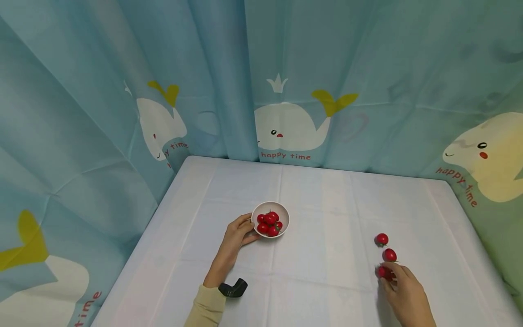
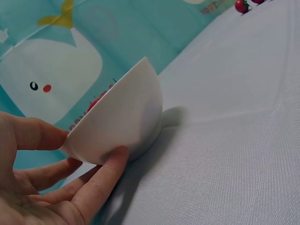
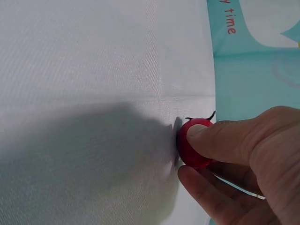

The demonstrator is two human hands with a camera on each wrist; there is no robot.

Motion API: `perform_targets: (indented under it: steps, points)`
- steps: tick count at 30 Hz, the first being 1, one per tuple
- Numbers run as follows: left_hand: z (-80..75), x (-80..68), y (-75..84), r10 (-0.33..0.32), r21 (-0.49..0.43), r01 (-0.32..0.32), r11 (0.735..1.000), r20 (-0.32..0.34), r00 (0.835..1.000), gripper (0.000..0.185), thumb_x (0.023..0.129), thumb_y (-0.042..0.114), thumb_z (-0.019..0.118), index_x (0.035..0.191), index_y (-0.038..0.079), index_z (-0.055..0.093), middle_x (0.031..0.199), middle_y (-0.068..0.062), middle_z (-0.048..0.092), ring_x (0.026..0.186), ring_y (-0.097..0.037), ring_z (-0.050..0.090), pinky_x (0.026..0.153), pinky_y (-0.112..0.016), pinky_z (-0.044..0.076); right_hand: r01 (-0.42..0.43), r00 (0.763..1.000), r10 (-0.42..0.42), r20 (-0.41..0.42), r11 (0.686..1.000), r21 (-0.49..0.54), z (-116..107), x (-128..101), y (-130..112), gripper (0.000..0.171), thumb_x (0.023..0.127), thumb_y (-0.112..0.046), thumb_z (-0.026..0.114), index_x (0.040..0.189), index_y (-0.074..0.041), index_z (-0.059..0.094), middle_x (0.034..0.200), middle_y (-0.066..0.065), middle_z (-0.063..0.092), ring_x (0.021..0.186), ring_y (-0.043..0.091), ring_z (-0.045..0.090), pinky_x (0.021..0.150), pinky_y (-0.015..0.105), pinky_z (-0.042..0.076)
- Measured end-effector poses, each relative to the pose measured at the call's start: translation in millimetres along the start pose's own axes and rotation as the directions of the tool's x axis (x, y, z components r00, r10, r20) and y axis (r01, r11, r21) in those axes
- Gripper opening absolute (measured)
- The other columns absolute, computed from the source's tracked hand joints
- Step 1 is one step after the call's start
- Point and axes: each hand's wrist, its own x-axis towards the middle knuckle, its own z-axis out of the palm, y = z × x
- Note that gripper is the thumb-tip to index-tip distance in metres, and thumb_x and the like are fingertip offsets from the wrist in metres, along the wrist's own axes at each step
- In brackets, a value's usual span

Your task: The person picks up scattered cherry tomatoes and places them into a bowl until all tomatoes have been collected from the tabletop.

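A small white bowl (image 1: 286,221) with several red cherry tomatoes (image 1: 269,220) in it stands left of the table's middle. My left hand (image 1: 236,236) grips its left side, thumb at the rim and fingers under the wall, as the left wrist view shows with the bowl (image 2: 126,112). At the table's right, my right hand (image 1: 406,290) pinches a cherry tomato (image 3: 193,145) between thumb and fingers, close over the cloth. Just beyond that hand lie two more cherry tomatoes, a nearer one (image 1: 390,255) and a farther one (image 1: 382,239).
A white cloth (image 1: 310,272) covers the table. Blue-green curtains (image 1: 204,68) printed with whales hang along its back and sides. A black strap piece (image 1: 234,288) sits at the left wrist by the sleeve (image 1: 207,304).
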Motion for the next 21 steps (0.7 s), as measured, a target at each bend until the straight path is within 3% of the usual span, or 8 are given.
perform_targets:
  steps: [5,9,13,17,21]
  points:
    - [0.1,0.1,0.7,-0.009,-0.004,0.009,1.000,0.000,1.000,0.048,0.107,0.009,0.051,0.153,-0.004,0.045,0.151,-0.029,0.052,0.133,-0.038,0.061,0.098,-0.038,0.064,0.035,0.999,-0.035,-0.016,0.999,0.011,1,-1,0,0.044,0.085,0.005,0.079,0.126,0.010,0.062,0.121,0.032,0.062,0.103,0.044,0.066,0.085,0.052,0.064]
    - [-0.6,0.3,0.0,-0.011,-0.001,0.011,1.000,0.000,1.000,0.048,0.107,0.009,0.051,0.153,-0.004,0.044,0.152,-0.029,0.051,0.135,-0.039,0.059,0.098,-0.039,0.064,0.074,0.997,-0.074,0.024,0.997,0.019,0,4,-4,0.045,0.087,0.001,0.080,0.128,0.008,0.062,0.122,0.030,0.063,0.103,0.043,0.067,0.087,0.053,0.064]
    - [-0.8,1.6,-0.5,-0.009,0.008,0.009,1.000,-0.006,1.000,0.049,0.107,0.011,0.052,0.153,-0.003,0.045,0.151,-0.029,0.052,0.136,-0.039,0.058,0.099,-0.039,0.063,0.171,0.985,-0.172,0.017,0.984,0.044,0,8,-8,0.043,0.087,0.000,0.081,0.127,0.003,0.065,0.120,0.023,0.067,0.100,0.036,0.070,0.085,0.049,0.066]
    - [-0.1,1.7,0.2,-0.015,0.010,0.015,1.000,-0.013,1.000,0.049,0.107,0.011,0.053,0.153,-0.002,0.046,0.150,-0.028,0.053,0.134,-0.037,0.059,0.099,-0.038,0.063,0.314,0.949,-0.311,-0.048,0.946,0.085,2,11,-13,0.042,0.084,0.002,0.082,0.124,-0.002,0.068,0.117,0.014,0.071,0.098,0.029,0.071,0.080,0.040,0.067]
    - [0.2,1.3,0.4,-0.020,0.012,0.020,1.000,-0.011,1.000,0.048,0.107,0.012,0.052,0.153,-0.002,0.046,0.151,-0.028,0.053,0.135,-0.037,0.059,0.099,-0.036,0.064,0.447,0.894,-0.435,-0.108,0.885,0.132,7,19,-19,0.044,0.080,0.006,0.084,0.121,-0.006,0.071,0.115,0.006,0.074,0.097,0.014,0.072,0.077,0.029,0.067]
